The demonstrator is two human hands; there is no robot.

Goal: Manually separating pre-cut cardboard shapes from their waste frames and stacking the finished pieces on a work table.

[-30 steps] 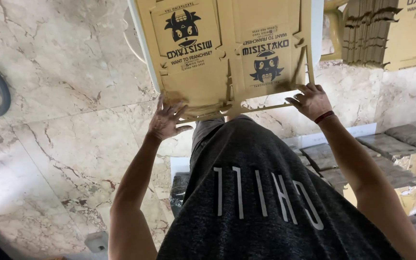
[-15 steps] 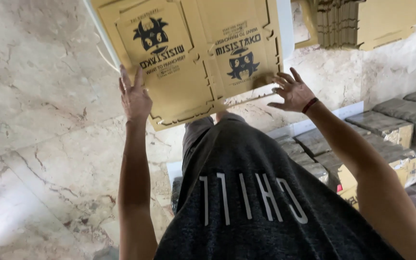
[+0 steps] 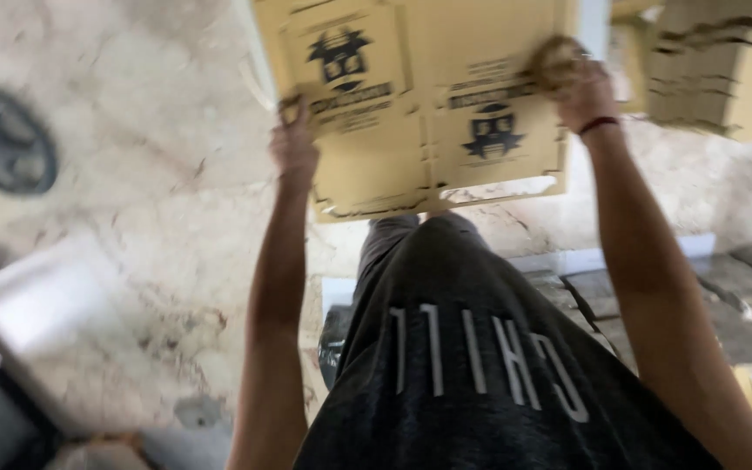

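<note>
A flat, unfolded yellow-brown cardboard box blank (image 3: 428, 113) with black printed emblems lies in front of me over the marble floor. My left hand (image 3: 293, 148) grips its left edge, fingers curled over the card. My right hand (image 3: 572, 83), with a dark red band at the wrist, holds the blank further up on its right side. Both arms are stretched forward. The frame is motion-blurred. My dark shirt fills the lower middle.
A stack of more folded cardboard blanks (image 3: 715, 70) stands at the upper right. Grey blocks and yellow pieces (image 3: 741, 296) lie at the right. A dark round object (image 3: 2, 148) sits on the marble floor (image 3: 132, 226) at the left. A pale flat panel (image 3: 36, 313) lies lower left.
Both hands have slid further up the sides of the cardboard blank and closed on it. The view has shifted and blurred, and the blank sits closer and larger.
</note>
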